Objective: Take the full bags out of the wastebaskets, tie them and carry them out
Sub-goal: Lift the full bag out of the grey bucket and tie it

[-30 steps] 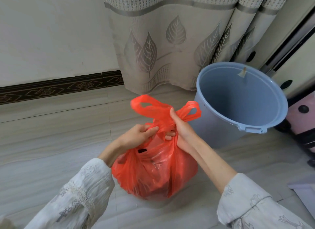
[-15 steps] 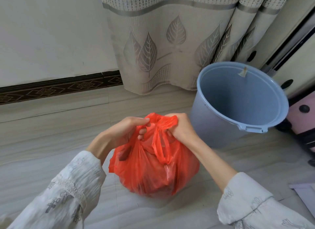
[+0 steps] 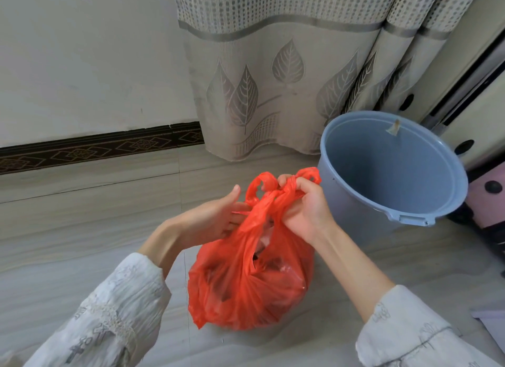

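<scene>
A full red plastic bag sits on the tiled floor in front of me. Its two handles are twisted together at the top into a knot. My right hand is closed around that knot, with the handle loops sticking up past its fingers. My left hand is beside the bag's neck, fingers loosely spread and touching the plastic on the left side. The blue wastebasket stands just right of the bag with no liner inside.
A leaf-patterned curtain hangs behind the wastebasket. A white wall with a dark patterned baseboard runs along the left. A pink and black object stands at the right edge. Tiled floor stretches left.
The handles went from being pulled together by both hands to a knot held by my right hand. My left hand has loosened and opened beside the bag.
</scene>
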The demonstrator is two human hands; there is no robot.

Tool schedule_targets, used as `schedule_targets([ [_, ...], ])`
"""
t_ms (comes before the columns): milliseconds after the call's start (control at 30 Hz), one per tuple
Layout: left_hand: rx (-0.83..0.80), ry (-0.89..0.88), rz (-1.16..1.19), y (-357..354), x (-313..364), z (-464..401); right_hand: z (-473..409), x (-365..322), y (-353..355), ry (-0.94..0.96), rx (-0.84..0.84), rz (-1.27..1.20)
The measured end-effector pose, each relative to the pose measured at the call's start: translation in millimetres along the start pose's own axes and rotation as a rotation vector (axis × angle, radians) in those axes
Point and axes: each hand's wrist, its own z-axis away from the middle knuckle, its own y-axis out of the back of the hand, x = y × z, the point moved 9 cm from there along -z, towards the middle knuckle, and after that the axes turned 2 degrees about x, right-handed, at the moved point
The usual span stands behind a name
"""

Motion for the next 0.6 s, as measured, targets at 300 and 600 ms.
schedule_targets([
  [300,0.421,-0.441,0.278,38,43,16,4,-16,0,0.084,0.005,0.302],
  [600,0.391,-0.563,0.895,45,34,15,13,5,-15,-0.060,-0.090,0.153],
])
